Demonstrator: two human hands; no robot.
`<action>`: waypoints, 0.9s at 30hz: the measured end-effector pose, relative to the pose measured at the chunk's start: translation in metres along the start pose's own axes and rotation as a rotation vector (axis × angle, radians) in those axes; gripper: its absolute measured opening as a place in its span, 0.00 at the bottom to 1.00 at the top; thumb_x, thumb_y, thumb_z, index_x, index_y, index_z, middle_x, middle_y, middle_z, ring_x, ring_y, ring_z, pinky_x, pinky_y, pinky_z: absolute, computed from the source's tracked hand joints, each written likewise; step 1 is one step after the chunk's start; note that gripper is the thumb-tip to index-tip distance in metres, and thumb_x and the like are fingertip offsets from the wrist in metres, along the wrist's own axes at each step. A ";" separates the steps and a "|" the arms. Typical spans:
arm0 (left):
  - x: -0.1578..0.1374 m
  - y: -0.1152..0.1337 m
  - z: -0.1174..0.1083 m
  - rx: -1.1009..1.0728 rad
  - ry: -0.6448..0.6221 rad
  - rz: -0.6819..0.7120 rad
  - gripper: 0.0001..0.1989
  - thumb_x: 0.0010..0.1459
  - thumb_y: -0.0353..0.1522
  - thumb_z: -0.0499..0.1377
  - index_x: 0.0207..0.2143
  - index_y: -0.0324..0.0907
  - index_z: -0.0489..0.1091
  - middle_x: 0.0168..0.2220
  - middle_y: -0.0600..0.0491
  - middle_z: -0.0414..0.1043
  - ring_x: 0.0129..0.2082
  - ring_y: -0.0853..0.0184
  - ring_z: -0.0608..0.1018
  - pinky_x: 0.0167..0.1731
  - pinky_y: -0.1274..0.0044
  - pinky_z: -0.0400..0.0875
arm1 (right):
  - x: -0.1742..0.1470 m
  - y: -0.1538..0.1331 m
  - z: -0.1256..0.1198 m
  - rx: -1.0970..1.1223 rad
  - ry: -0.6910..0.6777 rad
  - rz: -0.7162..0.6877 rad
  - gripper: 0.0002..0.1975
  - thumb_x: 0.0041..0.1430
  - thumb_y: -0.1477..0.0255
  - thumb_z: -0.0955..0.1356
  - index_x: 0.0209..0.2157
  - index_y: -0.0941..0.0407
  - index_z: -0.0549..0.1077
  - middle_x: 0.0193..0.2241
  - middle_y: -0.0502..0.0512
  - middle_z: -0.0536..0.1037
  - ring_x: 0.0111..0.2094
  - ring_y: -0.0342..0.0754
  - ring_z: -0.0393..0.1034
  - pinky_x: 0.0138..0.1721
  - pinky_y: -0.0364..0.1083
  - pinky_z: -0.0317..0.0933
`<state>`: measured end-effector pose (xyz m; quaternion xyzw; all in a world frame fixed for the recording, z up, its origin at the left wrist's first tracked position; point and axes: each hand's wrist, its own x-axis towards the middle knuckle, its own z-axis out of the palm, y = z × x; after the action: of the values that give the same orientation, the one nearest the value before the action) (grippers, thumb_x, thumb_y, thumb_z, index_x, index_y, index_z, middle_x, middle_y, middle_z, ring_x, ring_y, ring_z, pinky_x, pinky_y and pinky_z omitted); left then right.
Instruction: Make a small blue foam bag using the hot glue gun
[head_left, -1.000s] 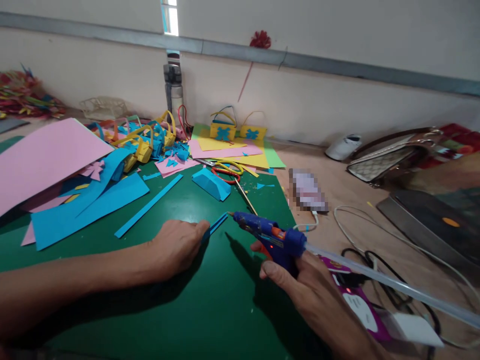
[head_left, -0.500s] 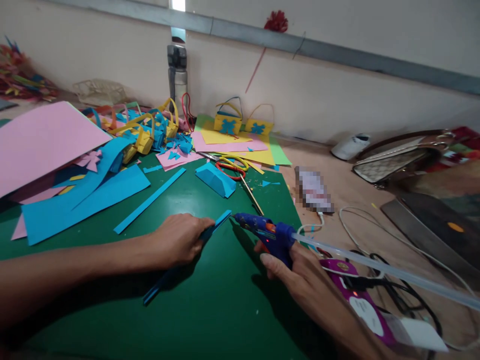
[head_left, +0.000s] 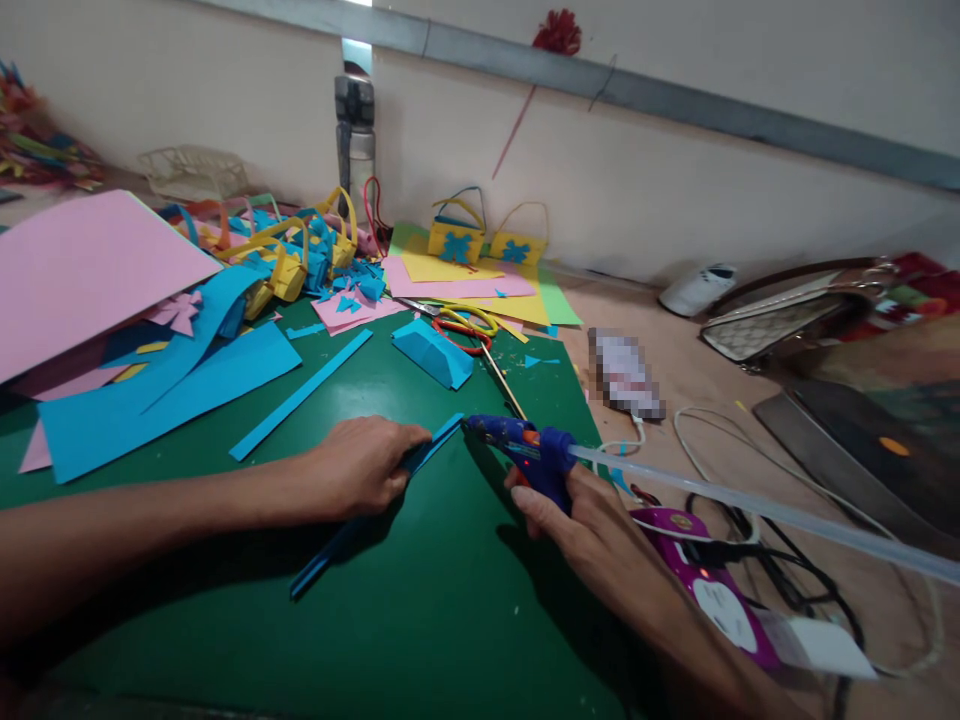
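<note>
My left hand (head_left: 369,462) is closed on a narrow folded blue paper strip (head_left: 330,560), which sticks out on both sides of the fingers just above the green board (head_left: 420,630). Wrapped round the handle of a blue hot glue gun (head_left: 536,445) is my right hand (head_left: 574,515). The gun's nozzle points left and meets the far end of the strip, or nearly so; a clear glue stick (head_left: 712,495) trails from its back. Beyond my hands lie a folded blue paper piece (head_left: 433,353) and a second blue strip (head_left: 300,395).
Scissors with red and yellow handles (head_left: 465,330) lie by a thin stick (head_left: 504,382). Coloured sheets and small paper bags (head_left: 289,270) crowd the back left. Two yellow paper bags (head_left: 456,243) stand near the wall. At right are a purple power strip (head_left: 675,520), cables and a blurred phone (head_left: 626,372).
The glue gun has shifted slightly left, its nozzle now over the strip's end rather than just beside it. My left hand has barely moved; the whole view has tilted a little.
</note>
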<state>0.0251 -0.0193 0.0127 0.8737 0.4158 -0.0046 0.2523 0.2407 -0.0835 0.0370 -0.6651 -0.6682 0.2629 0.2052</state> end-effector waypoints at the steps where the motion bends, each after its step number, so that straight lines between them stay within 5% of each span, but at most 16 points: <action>1: 0.000 0.000 -0.001 -0.013 0.001 0.003 0.11 0.52 0.28 0.50 0.37 0.43 0.69 0.22 0.54 0.72 0.22 0.69 0.71 0.20 0.80 0.53 | 0.000 0.000 0.000 -0.009 -0.005 0.002 0.13 0.53 0.62 0.62 0.21 0.53 0.69 0.23 0.50 0.74 0.26 0.48 0.68 0.27 0.44 0.60; 13: -0.001 -0.001 -0.001 0.017 -0.011 0.025 0.13 0.55 0.29 0.47 0.38 0.43 0.69 0.30 0.50 0.76 0.28 0.66 0.75 0.26 0.79 0.62 | -0.001 0.003 0.003 -0.104 0.093 -0.020 0.13 0.51 0.57 0.64 0.24 0.52 0.66 0.23 0.51 0.71 0.28 0.50 0.66 0.31 0.46 0.61; 27: -0.004 0.003 -0.005 0.079 -0.073 0.046 0.15 0.55 0.27 0.47 0.43 0.42 0.67 0.29 0.49 0.75 0.28 0.64 0.76 0.26 0.79 0.64 | -0.019 0.017 0.006 0.183 0.034 -0.021 0.07 0.44 0.63 0.72 0.24 0.49 0.73 0.21 0.50 0.72 0.28 0.51 0.68 0.28 0.44 0.64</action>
<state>0.0238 -0.0212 0.0193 0.8916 0.3857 -0.0473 0.2326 0.2508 -0.1032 0.0232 -0.6408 -0.6448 0.3093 0.2794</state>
